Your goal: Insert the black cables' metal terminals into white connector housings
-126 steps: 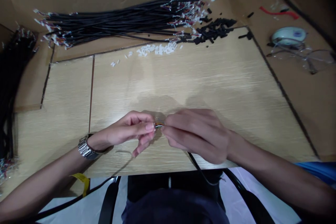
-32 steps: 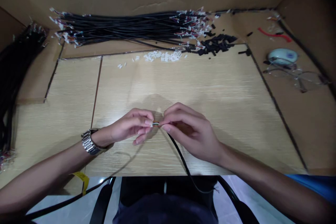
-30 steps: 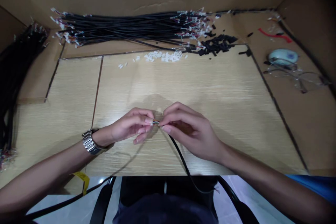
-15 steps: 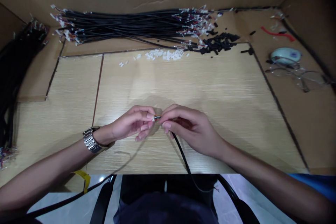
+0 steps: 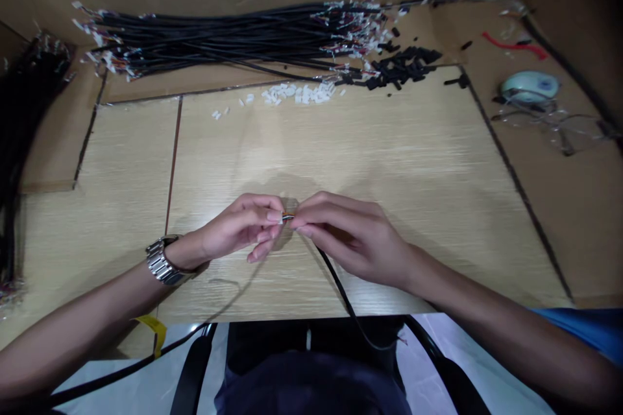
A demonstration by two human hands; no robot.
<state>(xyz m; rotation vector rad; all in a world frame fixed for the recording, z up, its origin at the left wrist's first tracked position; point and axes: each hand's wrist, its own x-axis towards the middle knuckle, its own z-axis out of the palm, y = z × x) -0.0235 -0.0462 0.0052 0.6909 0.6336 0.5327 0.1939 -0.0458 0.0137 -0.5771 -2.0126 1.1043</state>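
Note:
Between thumb and fingertips, my left hand (image 5: pixel 250 224) pinches a small white connector (image 5: pixel 281 218). Short coloured wires (image 5: pixel 289 216) run from it toward my right hand (image 5: pixel 353 233), which is closed on the wire end of a black cable (image 5: pixel 341 292). That cable drops from under my right hand over the table's front edge, and its far end shows bare thin wires. My fingers hide where the wires leave the black jacket. A silver watch (image 5: pixel 163 260) is on my left wrist.
A bundle of black cables (image 5: pixel 219 42) lies along the back, beside loose white connectors (image 5: pixel 311 92) and short black sleeves (image 5: pixel 406 68). More cables (image 5: pixel 24 104) lie at left. At right are a pale mouse-shaped object (image 5: pixel 529 86), glasses (image 5: pixel 559 126) and a red strip (image 5: pixel 516 45).
My right fingertips have shifted slightly left, nearer the connector, so less wire shows between my hands. The camera view has tilted a little. My left hand keeps its pinch.

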